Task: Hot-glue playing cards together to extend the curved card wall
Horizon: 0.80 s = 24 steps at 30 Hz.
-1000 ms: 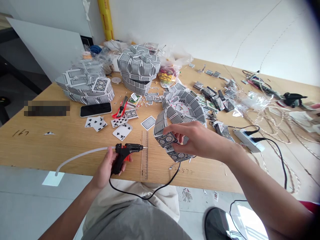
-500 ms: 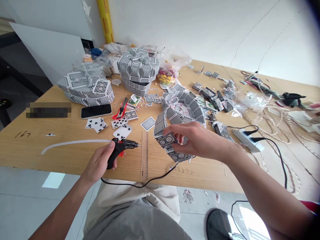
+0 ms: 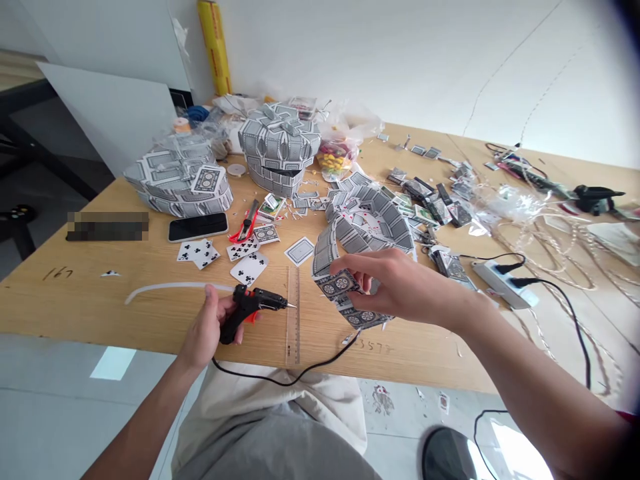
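My left hand (image 3: 207, 327) is wrapped round the handle of a black hot glue gun (image 3: 263, 300), its thumb raised behind the body. A long whitish glue stick (image 3: 170, 285) curves out of the gun's back, and the nozzle points right, over a clear ruler (image 3: 293, 320). With fingers and thumb, my right hand (image 3: 385, 283) pinches the near wall of a curved structure made of playing cards (image 3: 325, 250). Part of that wall is hidden behind the hand. Nozzle and structure are apart.
Behind stand two card-built lidded boxes (image 3: 177, 177) (image 3: 280, 150). A phone (image 3: 198, 227), red utility knife (image 3: 245, 223) and loose playing cards (image 3: 250, 268) lie at centre left. Card packs (image 3: 420, 190), a power strip (image 3: 505, 283) and rope (image 3: 540, 247) lie right. The gun's black cord (image 3: 300, 380) hangs along the front edge.
The glue gun has shifted slightly right, and less glue stick shows behind it. My left thumb has moved back off the gun's rear. My right hand keeps its pinch; the view has shifted a little.
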Tool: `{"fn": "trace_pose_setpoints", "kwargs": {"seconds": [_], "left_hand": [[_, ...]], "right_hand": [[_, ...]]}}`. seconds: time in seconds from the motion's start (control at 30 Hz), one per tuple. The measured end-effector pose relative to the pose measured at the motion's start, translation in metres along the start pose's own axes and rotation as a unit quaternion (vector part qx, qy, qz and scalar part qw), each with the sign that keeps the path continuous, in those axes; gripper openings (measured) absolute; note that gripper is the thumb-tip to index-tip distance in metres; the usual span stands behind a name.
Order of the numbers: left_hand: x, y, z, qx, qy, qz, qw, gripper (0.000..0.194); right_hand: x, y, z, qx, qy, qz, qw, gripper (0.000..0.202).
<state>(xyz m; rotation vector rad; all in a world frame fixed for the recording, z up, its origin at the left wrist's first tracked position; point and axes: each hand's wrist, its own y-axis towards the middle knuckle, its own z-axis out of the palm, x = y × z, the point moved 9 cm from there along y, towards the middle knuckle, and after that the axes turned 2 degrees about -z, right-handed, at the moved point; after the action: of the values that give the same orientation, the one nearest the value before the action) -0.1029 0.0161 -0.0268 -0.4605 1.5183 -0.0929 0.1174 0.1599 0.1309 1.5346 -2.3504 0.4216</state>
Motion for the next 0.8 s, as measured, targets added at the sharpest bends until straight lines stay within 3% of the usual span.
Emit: {"fn": "trace_pose_setpoints", "kwargs": {"seconds": [0.17, 0.37, 0.53, 0.67, 0.8], "left_hand": [[-0.002, -0.005, 0.001, -0.027, 0.027, 0.010, 0.999, 0.088], [0.008, -0.007, 0.005, -0.023, 0.013, -0.028, 0.999, 0.072], [0.009, -0.007, -0.005, -0.073, 0.026, 0.000, 0.997, 0.057], [0.003, -0.008, -0.015, -0.120, 0.034, 0.023, 0.992, 0.056], [0.002, -0.009, -0.022, -0.142, 0.023, 0.019, 0.989, 0.067]], "right_hand": [[0.003, 0.002, -0.001, -0.016, -0.004, -0.010, 1.000, 0.040], [0.002, 0.003, 0.001, -0.007, 0.006, -0.005, 1.000, 0.041], [0.000, 0.003, 0.003, -0.002, 0.004, -0.003, 1.000, 0.042], [0.002, 0.005, 0.003, 0.001, 0.001, 0.001, 1.000, 0.043], [0.002, 0.005, 0.003, 0.001, 0.003, 0.003, 1.000, 0.042]]}}
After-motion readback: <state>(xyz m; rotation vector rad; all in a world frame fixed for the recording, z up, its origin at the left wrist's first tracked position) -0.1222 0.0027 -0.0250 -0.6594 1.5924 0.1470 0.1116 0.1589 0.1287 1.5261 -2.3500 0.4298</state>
